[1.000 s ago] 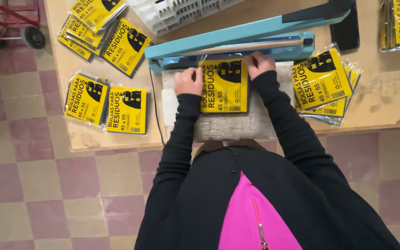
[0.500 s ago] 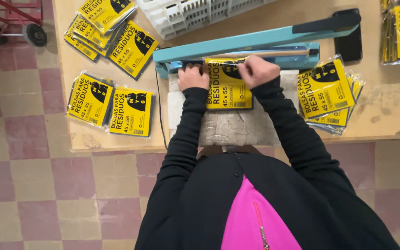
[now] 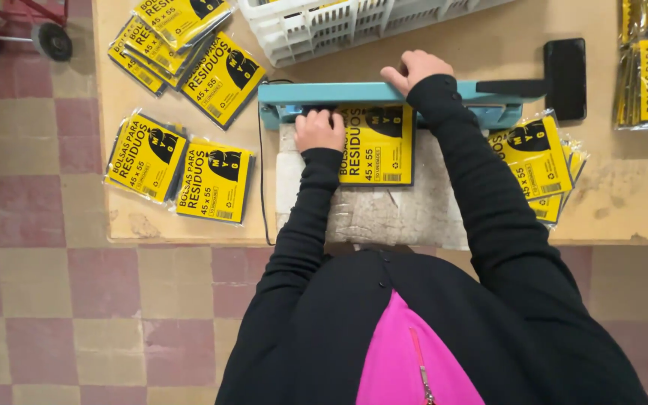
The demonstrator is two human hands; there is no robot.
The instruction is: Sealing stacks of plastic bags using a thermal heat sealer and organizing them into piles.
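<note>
Yellow packet (image 3: pixel 378 144): flat on the grey pad (image 3: pixel 406 210), top edge tucked under the sealer bar, black print on the face.
Teal heat sealer (image 3: pixel 339 94): across the table, arm lowered onto the packet's top edge, black handle at its right end.
Left hand (image 3: pixel 319 130): fingers curled, resting on the packet's upper left corner, just below the bar; real grip or mere pressing not to be told.
Right hand (image 3: pixel 416 70): palm down on top of the sealer arm, fingers bent over the far edge, nothing enclosed.
Wooden table (image 3: pixel 624 187): light brown, worn in patches.
White crate (image 3: pixel 354 22): plastic, slatted, just beyond the sealer.
Loose packets (image 3: pixel 181 172): 2 side by side at left, a fanned heap above them, another heap right of the pad.
Black phone (image 3: pixel 565 79): near the sealer's handle.
</note>
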